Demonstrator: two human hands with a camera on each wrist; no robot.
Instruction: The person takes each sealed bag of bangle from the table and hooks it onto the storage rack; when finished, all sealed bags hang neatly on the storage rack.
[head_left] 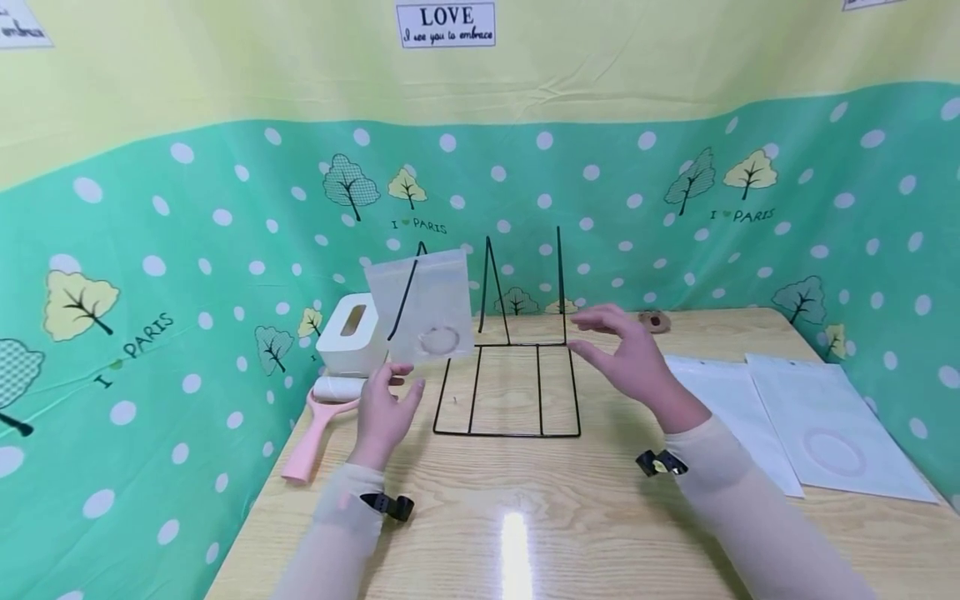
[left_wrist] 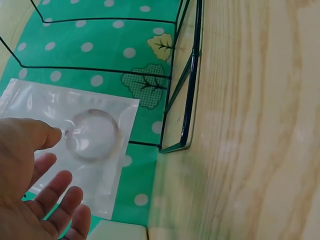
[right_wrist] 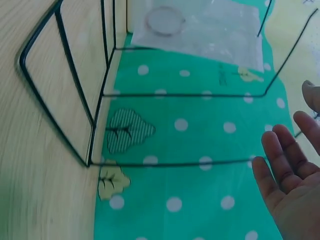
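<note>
A black wire rack (head_left: 506, 435) stands on the wooden table with several upright prongs at its back. A clear plastic zip bag (head_left: 420, 292) leans at its left prong, and a thin bracelet-like ring (left_wrist: 92, 135) shows inside it. Just below the bag is my left hand (head_left: 386, 417), fingers loosely spread, gripping nothing. In the left wrist view its thumb overlaps the bag; whether they touch I cannot tell. My right hand (head_left: 630, 354) is beside the rack's right prong, its fingers relaxed and holding nothing.
At the left stand a white tissue box (head_left: 347, 354) and a lint roller with a pink handle (head_left: 303, 454). Two flat white bags (head_left: 723, 400) lie on the right, one with a pale ring (head_left: 834, 452). Behind my right hand sits a small brown object (head_left: 655, 322). A polka-dot cloth surrounds the table.
</note>
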